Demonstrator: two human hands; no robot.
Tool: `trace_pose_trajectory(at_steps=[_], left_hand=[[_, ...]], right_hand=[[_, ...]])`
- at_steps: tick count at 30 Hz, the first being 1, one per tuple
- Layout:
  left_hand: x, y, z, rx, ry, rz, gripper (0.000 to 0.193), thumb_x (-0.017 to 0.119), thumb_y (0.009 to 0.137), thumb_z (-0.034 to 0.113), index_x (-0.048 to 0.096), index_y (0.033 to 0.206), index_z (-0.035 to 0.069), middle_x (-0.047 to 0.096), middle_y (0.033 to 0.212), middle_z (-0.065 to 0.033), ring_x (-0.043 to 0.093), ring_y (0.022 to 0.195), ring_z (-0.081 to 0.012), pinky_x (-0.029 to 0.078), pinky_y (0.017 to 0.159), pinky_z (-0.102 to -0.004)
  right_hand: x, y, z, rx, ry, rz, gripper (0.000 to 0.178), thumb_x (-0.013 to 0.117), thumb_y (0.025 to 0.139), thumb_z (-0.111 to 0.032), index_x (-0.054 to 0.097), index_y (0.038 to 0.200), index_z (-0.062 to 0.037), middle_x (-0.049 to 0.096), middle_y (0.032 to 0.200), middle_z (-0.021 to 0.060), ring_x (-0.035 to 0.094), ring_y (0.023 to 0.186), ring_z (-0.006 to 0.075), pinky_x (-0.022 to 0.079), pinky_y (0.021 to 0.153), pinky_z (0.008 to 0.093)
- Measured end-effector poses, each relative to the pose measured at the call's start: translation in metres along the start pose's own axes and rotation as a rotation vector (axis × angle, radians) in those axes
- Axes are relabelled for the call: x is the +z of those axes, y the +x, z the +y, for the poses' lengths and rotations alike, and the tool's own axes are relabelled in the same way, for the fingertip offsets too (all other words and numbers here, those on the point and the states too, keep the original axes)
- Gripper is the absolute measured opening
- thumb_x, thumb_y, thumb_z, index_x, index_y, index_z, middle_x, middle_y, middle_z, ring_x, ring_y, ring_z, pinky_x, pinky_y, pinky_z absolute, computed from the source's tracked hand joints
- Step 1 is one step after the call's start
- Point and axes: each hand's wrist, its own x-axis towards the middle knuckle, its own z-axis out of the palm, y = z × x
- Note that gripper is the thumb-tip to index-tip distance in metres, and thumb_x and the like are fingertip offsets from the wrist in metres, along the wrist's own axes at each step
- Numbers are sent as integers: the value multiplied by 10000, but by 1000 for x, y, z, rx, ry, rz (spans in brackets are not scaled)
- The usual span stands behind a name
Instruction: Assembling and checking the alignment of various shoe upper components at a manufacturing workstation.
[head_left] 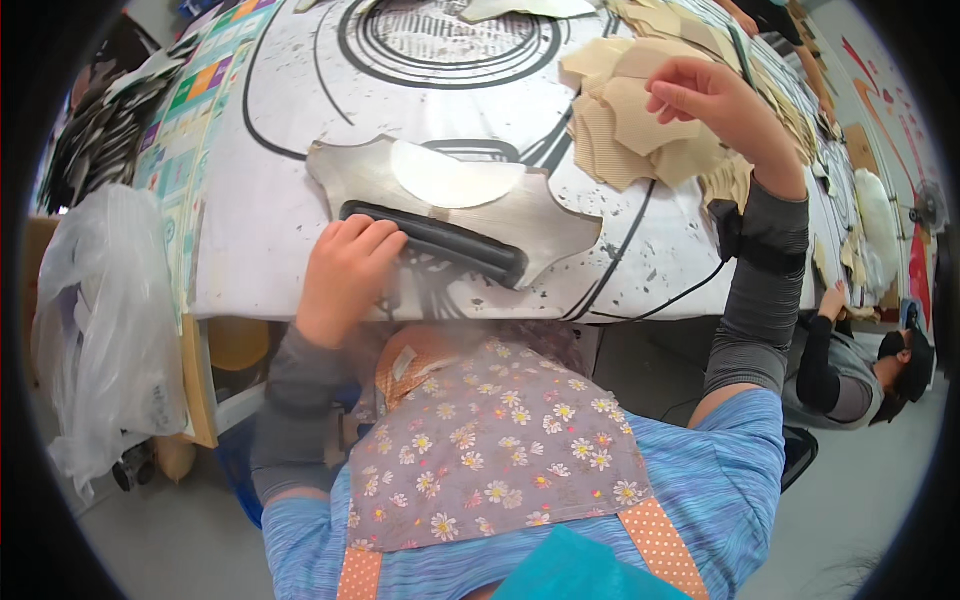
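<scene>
My left hand (345, 272) is closed over the left end of a long black bar with rounded ends (450, 248). The bar lies slantwise across a grey, curved-edge cut piece (560, 222) at the table's near side. On that grey piece, beyond the bar, rests a white half-oval piece (455, 177). My right hand (712, 105) is raised at the upper right, its fingers curled in toward the thumb; whatever they pinch, if anything, cannot be made out. Below and beside it spreads a loose heap of beige ribbed cut pieces (610, 135).
A white table cover (260, 250) with black line patterns lies under the work. Dark pieces (100, 150) are stacked far left, above a translucent plastic bag (110, 320). A black cable (670, 303) runs from a device at my right forearm. Another person (860, 370) works at right.
</scene>
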Motion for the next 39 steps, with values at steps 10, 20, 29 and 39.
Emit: trace_pose_trajectory(at_steps=[10,20,29,39], left_hand=[[-4,14,6,93,8,-144,198,661,657,-18,616,844,28,623,868,-56,577,808,-240,484,696,-359],[-18,-5,51,90,-19,-297,264,660,657,4,599,914,22,605,894,-85,569,791,-263,487,679,-366],[-29,-34,63,99,-50,-164,355,708,679,103,610,1010,21,592,948,-72,577,860,-250,460,709,-359],[-36,12,89,-604,-1726,357,889,784,775,309,291,1455,16,490,1336,-142,503,1205,-199,444,965,-353]], right_hand=[[25,0,135,21,-668,861,427,678,840,-321,593,1004,64,659,976,226,627,919,384,496,797,426],[-17,72,172,357,-227,792,473,711,772,-391,679,899,64,671,905,226,659,872,357,519,781,405],[-39,-19,84,-466,1331,576,271,539,931,-153,594,1133,19,654,1111,140,645,1024,236,538,873,358],[216,-90,-70,-154,956,218,372,639,899,-80,552,1255,-17,594,1200,92,576,1075,178,473,899,308]])
